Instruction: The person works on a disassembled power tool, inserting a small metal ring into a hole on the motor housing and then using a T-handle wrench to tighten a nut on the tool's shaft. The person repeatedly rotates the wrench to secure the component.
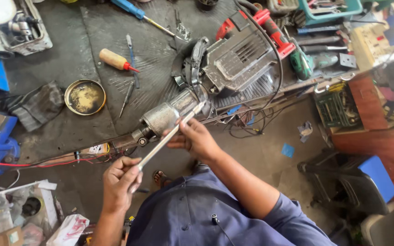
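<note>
Evidently tool-on-machine step: long metal rod (169, 135) held at both ends, tip pressed against grey nose (165, 116) of demolition hammer (233, 61) lying at tabletop (69, 132) edge. Left hand (120, 182) grip pressed together round rod's lower end; right hand (196, 139) fingers pinching rod near tip. Next move likely needs steady alignment, firm leverage. Hammer: grimy, worn grey casing, red handle, black cord. Screwdrivers (115, 59), round tin lid (85, 97) nearby.

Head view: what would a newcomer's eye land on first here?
The big grey demolition hammer lying across the bench centre, nose toward the person. Both hands grip a long metal rod against it: left hand low, right hand near the nose. A round tin sits to the left.
</note>
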